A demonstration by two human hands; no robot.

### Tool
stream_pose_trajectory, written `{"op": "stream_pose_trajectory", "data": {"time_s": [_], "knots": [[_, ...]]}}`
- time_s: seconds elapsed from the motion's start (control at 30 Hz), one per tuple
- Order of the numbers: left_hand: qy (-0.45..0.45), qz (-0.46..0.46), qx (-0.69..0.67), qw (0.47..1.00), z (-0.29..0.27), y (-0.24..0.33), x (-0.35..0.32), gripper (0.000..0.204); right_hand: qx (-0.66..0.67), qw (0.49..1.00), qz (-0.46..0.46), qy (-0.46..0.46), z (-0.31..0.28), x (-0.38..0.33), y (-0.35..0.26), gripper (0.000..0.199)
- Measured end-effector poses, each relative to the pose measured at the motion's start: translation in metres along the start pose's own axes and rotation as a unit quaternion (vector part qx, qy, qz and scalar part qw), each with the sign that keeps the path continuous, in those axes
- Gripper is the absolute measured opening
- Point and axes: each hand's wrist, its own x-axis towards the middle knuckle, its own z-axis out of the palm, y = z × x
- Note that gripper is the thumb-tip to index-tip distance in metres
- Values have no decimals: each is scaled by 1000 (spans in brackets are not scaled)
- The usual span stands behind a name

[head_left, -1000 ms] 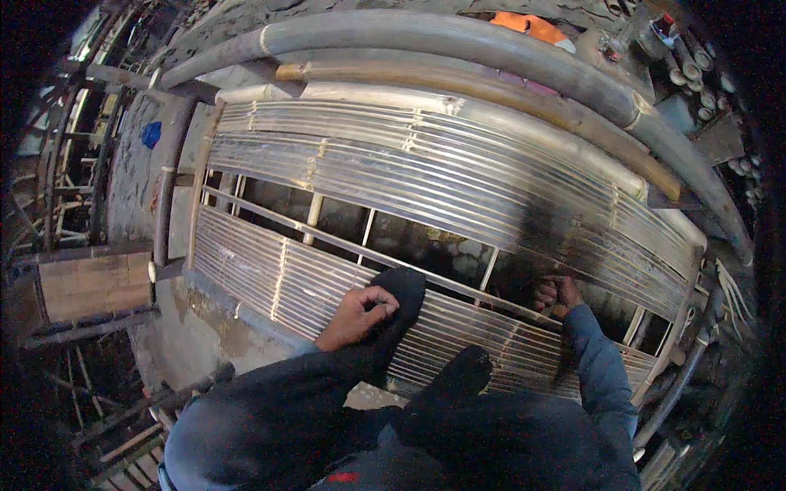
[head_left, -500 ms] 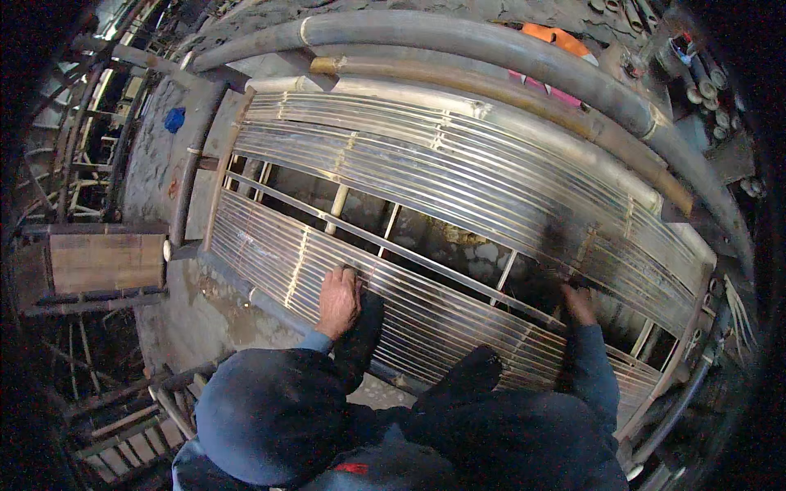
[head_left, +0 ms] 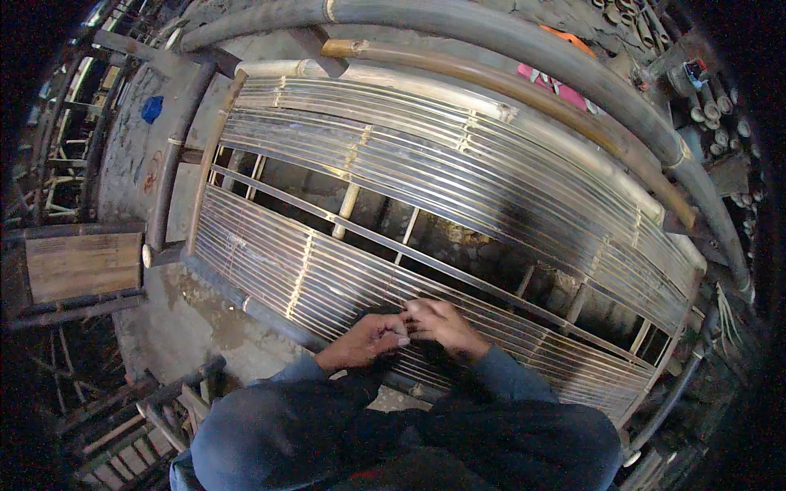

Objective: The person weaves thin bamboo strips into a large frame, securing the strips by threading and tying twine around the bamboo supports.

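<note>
My left hand [head_left: 364, 340] and my right hand [head_left: 444, 326] meet at the fingertips above the near part of a bamboo slat platform [head_left: 327, 282]. The left fingers are curled in a pinch. Slightly blurred, the right fingers bend in against them; anything between the two hands is too small to make out. Thin split-bamboo slats lie side by side, crossed by pale binding rows [head_left: 301, 274]. Between the near and far slat sections runs a long gap, with a single loose-looking bamboo strip [head_left: 458, 274] along it and cross poles [head_left: 345, 211] showing below.
Thick bamboo poles [head_left: 491, 42] curve along the far side. A small bamboo-topped stand [head_left: 84, 266] is at the left, and a blue bundle [head_left: 151, 109] lies on the floor. Pink cloth [head_left: 553, 86] lies beyond the poles. Cut bamboo tubes [head_left: 711, 110] are piled at far right.
My right hand has come leftward from the gap at the right to meet my left hand. The left hand has shifted slightly right and nearer to me. The view has shifted a little.
</note>
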Motion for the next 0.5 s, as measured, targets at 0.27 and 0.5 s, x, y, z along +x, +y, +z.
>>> {"op": "stream_pose_trajectory", "data": {"time_s": [0.27, 0.5], "knots": [[-59, 111, 141, 982, -15, -5, 13, 16, 8, 997, -10, 78, -19, -14, -21, 24], [289, 91, 475, 826, -101, 12, 30, 20, -196, 944, -139, 226, -53, -120, -65, 20]]}}
